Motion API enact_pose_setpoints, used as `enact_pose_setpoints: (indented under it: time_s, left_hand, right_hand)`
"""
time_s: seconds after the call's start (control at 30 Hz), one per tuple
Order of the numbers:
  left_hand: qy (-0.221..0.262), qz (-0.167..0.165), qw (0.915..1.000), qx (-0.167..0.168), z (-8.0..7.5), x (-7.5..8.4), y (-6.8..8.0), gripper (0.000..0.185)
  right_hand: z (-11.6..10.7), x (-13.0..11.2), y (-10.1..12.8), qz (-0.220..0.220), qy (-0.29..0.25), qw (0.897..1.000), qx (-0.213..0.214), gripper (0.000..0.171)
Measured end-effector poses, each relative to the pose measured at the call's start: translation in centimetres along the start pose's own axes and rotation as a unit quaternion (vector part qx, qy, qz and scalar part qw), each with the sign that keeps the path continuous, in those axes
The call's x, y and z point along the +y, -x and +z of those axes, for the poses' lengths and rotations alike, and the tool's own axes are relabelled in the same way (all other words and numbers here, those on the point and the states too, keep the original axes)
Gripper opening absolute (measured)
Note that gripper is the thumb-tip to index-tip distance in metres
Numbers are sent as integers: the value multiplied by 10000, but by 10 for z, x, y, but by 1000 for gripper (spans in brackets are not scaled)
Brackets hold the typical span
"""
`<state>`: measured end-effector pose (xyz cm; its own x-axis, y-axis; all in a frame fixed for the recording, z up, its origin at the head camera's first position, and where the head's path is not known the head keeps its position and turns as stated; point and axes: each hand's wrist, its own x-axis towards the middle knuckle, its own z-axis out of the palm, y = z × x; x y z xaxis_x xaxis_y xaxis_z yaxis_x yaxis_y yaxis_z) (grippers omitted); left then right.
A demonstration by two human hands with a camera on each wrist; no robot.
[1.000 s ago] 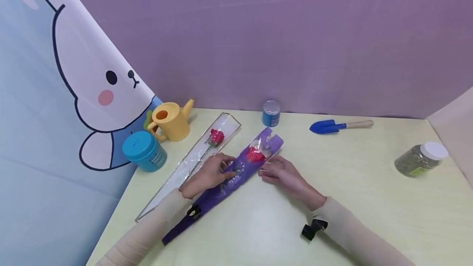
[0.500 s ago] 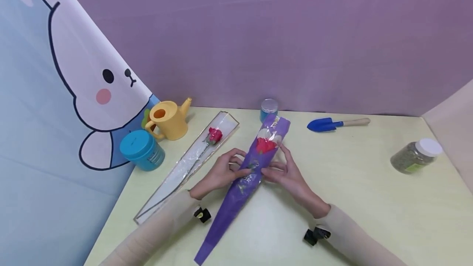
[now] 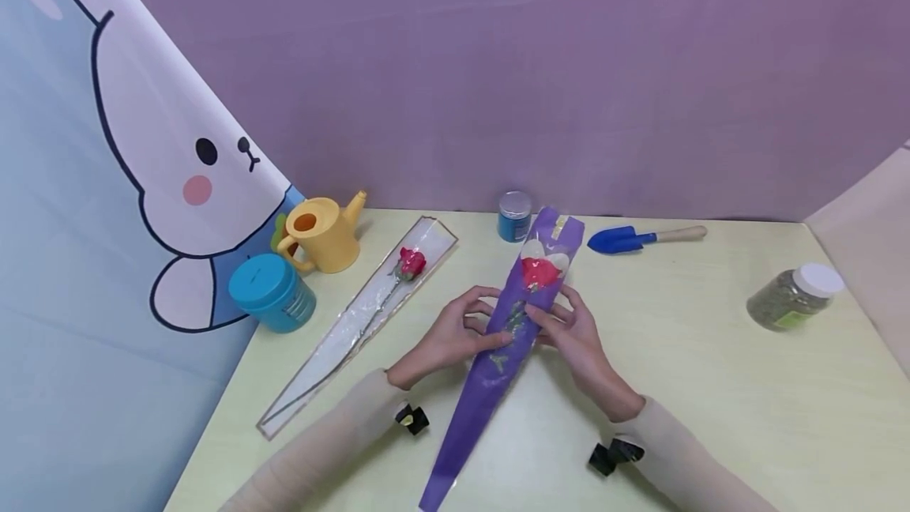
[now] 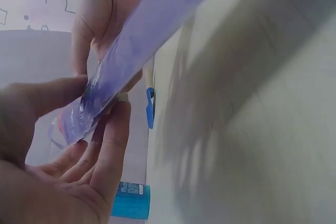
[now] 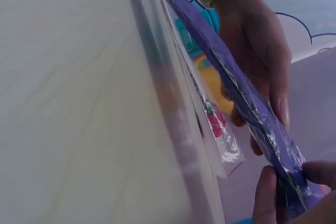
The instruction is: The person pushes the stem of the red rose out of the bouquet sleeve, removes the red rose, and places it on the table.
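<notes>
Both hands hold a red rose in a purple wrapping sleeve [image 3: 490, 374], its bloom toward the back and its narrow end toward me. My left hand [image 3: 458, 332] pinches the left edge, thumb on top and fingers beneath. On the right edge, my right hand [image 3: 574, 342] grips it just below the bloom, thumb on the front. Both wrist views show the purple sleeve [image 4: 142, 40] lifted off the table, with its shadow below. To the left lies a second red rose [image 3: 411, 263] in a clear, white-backed sleeve [image 3: 348, 322], flat on the table.
A yellow watering can [image 3: 327, 235] and a teal lidded tub [image 3: 272, 293] stand at the left edge. Along the back are a small blue jar [image 3: 515, 216] and a blue trowel [image 3: 626, 239]. A white-capped jar [image 3: 792, 297] lies tipped at the right.
The purple-wrapped rose has moved right and turned more upright in the head view, its bloom end farther back. Both hands have moved with it, and the right hand now grips its edge.
</notes>
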<state>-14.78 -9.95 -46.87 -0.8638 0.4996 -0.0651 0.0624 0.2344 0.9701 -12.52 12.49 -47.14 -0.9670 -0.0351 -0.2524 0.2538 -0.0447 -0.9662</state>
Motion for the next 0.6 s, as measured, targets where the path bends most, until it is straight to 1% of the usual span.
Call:
enact_pose_setpoints:
  time_s: [0.13,0.3,0.43,0.6]
  left_hand:
    - [14,-29,9998,-204,3,-3,7,70]
    - [-24,-255,9991,-340,6,-7,22,62]
    - [-86,-251,9988,-408,8,-9,30,54]
    - [-189,-144,9989,-405,10,-10,36,53]
  right_hand:
    - [-6,-6,-2,-93,-85,9999,107,63]
    - [-20,-18,-7,-297,-271,9988,290,59]
    - [-33,-31,-10,-473,-390,9972,420,60]
    - [-46,-45,-14,-731,-615,9940,542,69]
